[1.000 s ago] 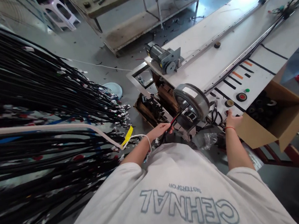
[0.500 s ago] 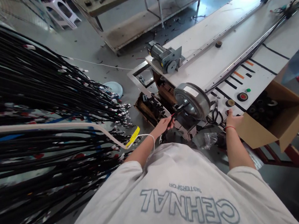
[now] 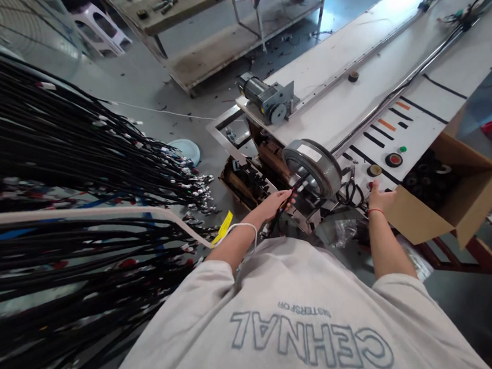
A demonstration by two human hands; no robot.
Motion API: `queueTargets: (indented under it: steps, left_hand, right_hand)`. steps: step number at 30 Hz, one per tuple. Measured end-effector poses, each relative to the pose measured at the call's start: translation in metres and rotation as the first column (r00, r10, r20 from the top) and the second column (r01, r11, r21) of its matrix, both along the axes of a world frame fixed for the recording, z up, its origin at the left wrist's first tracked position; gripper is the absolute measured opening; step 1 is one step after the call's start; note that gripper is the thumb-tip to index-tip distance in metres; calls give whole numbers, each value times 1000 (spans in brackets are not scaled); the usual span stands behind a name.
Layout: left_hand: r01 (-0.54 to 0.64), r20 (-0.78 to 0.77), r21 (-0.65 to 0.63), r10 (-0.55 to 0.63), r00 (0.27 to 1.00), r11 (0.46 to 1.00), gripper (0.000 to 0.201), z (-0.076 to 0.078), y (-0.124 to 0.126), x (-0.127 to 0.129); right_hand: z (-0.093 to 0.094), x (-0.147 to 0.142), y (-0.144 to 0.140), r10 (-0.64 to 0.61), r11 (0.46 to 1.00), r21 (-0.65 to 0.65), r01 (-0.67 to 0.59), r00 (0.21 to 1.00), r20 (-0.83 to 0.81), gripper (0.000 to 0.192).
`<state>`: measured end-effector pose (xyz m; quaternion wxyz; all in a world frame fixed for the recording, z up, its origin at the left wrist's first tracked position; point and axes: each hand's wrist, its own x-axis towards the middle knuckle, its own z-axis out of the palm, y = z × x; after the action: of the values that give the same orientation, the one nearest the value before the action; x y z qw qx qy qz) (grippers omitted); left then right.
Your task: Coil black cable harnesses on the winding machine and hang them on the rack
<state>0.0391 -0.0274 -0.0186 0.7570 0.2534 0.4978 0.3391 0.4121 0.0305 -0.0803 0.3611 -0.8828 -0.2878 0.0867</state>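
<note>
My left hand (image 3: 275, 202) grips a thin black cable (image 3: 293, 187) with a red strand and holds it against the grey round winding head (image 3: 314, 167) of the machine at the near end of the white bench (image 3: 351, 104). My right hand (image 3: 379, 198) rests on the bench's front edge beside a small red button, fingers curled on the panel near the corner of the cardboard box (image 3: 450, 188). A white cord runs over my left wrist.
A large rack of black wire harnesses (image 3: 67, 184) fills the left side. A grey motor (image 3: 266, 98) sits on the bench behind the winding head. Red and green buttons (image 3: 394, 159) are on the panel. A metal table (image 3: 194, 4) and white stool (image 3: 97, 22) stand farther back.
My left hand has shifted slightly along the cable, closer to the round winding head. My right hand stays at the panel edge.
</note>
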Motion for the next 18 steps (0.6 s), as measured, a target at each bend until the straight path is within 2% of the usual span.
queueTargets:
  steps: [3, 5, 8, 10, 14, 18]
  left_hand:
    - [3, -61, 8, -3, 998, 1000, 32, 1, 9, -4]
    - [72, -113, 68, -64, 991, 995, 32, 3, 14, -6]
    - [210, -199, 126, -183, 963, 969, 42, 6, 20, -4]
    - [238, -233, 111, -208, 950, 965, 47, 6, 21, -1]
    - [202, -111, 75, -193, 975, 977, 34, 2, 15, -1]
    - [206, -4, 111, -207, 978, 972, 20, -3, 9, -8]
  right_hand:
    - [-4, 2, 0, 2, 1000, 9, -2, 1000, 10, 62]
    - [-5, 2, 0, 7, 1000, 8, -7, 1000, 17, 62]
    - [-4, 1, 1, -7, 1000, -4, 7, 1000, 20, 61]
    - [-3, 0, 1, -13, 1000, -16, 14, 1000, 20, 60]
    - [-2, 0, 1, 5, 1000, -16, -5, 1000, 16, 60]
    - [0, 0, 0, 5, 999, -39, -5, 1000, 10, 63]
